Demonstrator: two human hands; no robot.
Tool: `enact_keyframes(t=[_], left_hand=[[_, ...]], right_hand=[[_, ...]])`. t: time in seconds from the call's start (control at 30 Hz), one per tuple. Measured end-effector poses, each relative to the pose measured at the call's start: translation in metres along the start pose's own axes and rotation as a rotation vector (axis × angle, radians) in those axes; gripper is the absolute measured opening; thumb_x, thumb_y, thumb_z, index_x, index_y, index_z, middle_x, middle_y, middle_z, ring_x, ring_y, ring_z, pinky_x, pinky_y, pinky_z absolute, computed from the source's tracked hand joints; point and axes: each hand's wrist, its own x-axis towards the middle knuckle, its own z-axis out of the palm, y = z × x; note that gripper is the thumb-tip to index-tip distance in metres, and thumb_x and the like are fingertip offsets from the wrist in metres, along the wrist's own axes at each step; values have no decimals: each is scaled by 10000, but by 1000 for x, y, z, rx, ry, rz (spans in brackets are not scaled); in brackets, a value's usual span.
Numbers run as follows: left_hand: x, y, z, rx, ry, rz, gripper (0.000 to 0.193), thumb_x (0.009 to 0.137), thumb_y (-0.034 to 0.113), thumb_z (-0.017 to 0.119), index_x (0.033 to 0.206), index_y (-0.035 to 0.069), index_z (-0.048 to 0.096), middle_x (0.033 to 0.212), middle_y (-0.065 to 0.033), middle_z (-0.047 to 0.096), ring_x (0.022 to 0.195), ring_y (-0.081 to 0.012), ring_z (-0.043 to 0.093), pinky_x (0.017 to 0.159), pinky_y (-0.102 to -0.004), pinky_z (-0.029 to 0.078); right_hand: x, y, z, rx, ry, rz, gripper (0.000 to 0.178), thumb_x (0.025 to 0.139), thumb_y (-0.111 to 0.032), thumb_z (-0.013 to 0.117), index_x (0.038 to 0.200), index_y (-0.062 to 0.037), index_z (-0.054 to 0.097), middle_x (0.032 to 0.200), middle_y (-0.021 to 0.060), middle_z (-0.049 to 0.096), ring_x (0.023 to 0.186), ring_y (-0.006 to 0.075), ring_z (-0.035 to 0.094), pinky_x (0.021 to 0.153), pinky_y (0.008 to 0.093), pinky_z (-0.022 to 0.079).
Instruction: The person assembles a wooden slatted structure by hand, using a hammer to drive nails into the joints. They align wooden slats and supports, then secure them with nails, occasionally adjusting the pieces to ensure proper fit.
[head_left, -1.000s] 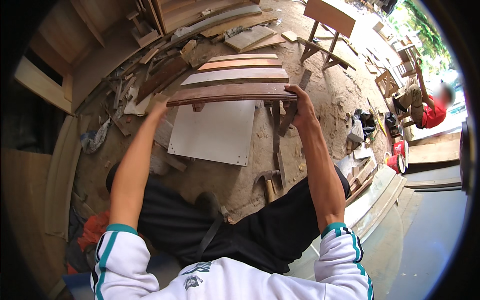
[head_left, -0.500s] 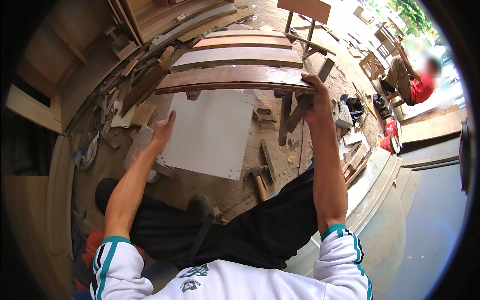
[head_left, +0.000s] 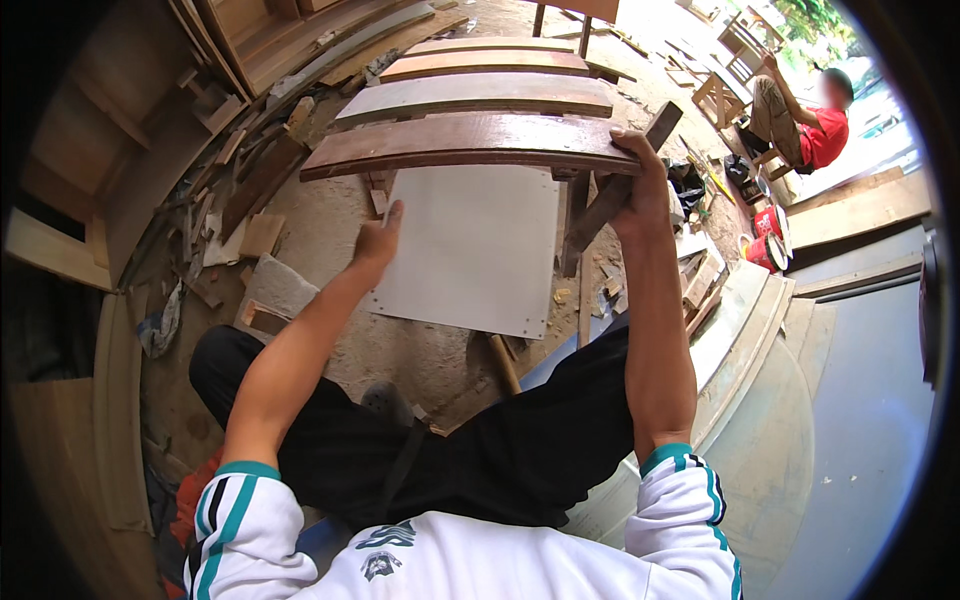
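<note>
In front of me a slatted wooden piece of furniture (head_left: 470, 142) stands raised, its parallel slats running left to right, with a crossed leg (head_left: 610, 210) at the right. My right hand (head_left: 640, 180) is closed around the nearest slat's right end, beside the slanted leg, thumb on top. A flat white panel (head_left: 470, 250) with small holes along its edges is partly hidden under the slats. My left hand (head_left: 378, 245) grips its left edge, thumb up. The panel's far end is out of sight.
A hammer's wooden handle (head_left: 505, 364) shows below the panel. Wood scraps (head_left: 260, 235) lie at the left, beside a large wooden cabinet (head_left: 150, 110). Red tins (head_left: 767, 250) stand at the right; beyond them sits a person in a red top (head_left: 825, 138). Boards and a glass sheet (head_left: 760, 420) lie near right.
My left hand has carried the white panel to the right, further beneath the slats. The panel now covers the block and tool that lay beside it. My right hand keeps its hold.
</note>
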Motion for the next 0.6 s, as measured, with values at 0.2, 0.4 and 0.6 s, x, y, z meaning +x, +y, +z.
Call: enact_keyframes(t=[0.2,0.4,0.6], left_hand=[[24,-70,-48,-57,38,-64,849,928,685,496,1013,-147,648,930,-185,682,806,-262,648,706,-420,507],[24,-71,-35,-233,12,-101,851,911,695,519,1036,-136,658,950,-193,704,863,-268,679,748,-397,520],[72,-51,15,-201,6,-67,806,921,666,530,1116,-108,640,1034,-210,688,934,-299,668,813,-420,517]], right_hand=[[2,4,0,-31,16,20,89,838,-131,691,804,-86,623,694,6,605,559,107,559,534,242,457],[10,13,6,-37,-14,72,109,839,-129,692,855,-42,627,726,36,611,587,127,561,555,253,460],[11,18,11,-9,-25,47,109,829,-162,698,835,-74,634,711,7,610,589,110,577,554,231,469]])
